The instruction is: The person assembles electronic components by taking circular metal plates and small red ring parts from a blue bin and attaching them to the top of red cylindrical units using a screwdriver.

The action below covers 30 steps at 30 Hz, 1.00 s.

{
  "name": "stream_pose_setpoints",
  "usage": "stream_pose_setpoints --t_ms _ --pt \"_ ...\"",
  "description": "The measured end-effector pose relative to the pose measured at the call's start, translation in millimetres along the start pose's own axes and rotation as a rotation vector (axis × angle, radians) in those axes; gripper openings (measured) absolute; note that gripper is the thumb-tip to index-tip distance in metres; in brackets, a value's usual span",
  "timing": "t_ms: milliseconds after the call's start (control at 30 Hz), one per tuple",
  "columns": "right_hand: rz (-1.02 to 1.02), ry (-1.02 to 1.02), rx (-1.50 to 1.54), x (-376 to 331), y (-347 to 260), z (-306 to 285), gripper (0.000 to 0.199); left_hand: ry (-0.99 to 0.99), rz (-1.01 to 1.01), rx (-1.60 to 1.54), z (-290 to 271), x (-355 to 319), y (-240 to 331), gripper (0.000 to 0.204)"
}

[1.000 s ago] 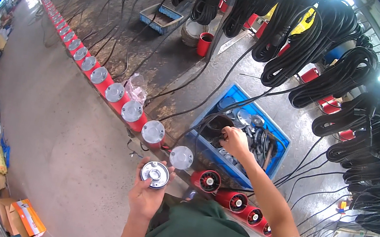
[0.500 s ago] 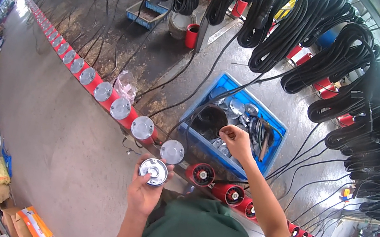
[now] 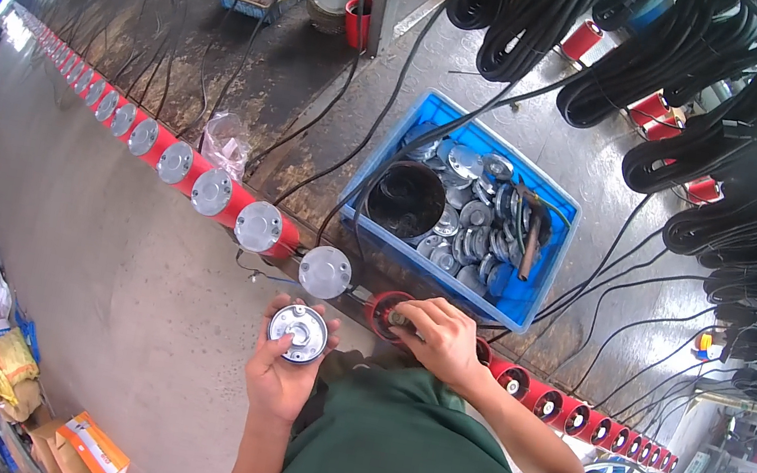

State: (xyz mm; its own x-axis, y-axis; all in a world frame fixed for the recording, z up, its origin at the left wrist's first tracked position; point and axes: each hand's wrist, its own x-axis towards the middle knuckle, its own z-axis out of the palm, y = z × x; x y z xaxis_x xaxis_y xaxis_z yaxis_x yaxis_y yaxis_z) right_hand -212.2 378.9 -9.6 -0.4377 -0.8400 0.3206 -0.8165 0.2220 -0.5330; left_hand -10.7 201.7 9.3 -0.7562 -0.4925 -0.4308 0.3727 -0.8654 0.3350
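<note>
My left hand holds a round silver metal end cap, its recessed inner side facing up and the thumb resting on it. To the right, my right hand is at the open end of a red cylinder housing, fingers pinched together over its centre. Whatever those fingertips hold, if anything, is hidden. Just left of that housing stands another cylinder topped with a silver cap.
Behind the row, a blue crate holds many loose metal caps, a black round pot and a rod-like tool. Capped red cylinders run left; uncapped ones run right. Coiled black cables hang above, their leads crossing the bench.
My right hand has moved from above the blue crate down to the open red cylinder. The left hand still holds the end cap. The whole view has shifted slightly.
</note>
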Motion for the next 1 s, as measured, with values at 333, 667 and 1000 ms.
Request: stream_pose_setpoints --t_ms 333,667,1000 --pt "0.002 0.027 0.007 -8.6 11.7 15.7 0.039 0.003 -0.027 0.054 10.9 2.5 -10.3 0.055" --pt "-0.021 -0.003 0.022 -6.3 13.2 12.4 0.039 -0.008 -0.068 0.105 13.9 4.1 -27.0 0.054" --pt "-0.016 0.08 0.124 -2.5 -16.2 -20.7 0.049 -0.088 -0.093 0.094 17.0 6.4 -43.8 0.052"
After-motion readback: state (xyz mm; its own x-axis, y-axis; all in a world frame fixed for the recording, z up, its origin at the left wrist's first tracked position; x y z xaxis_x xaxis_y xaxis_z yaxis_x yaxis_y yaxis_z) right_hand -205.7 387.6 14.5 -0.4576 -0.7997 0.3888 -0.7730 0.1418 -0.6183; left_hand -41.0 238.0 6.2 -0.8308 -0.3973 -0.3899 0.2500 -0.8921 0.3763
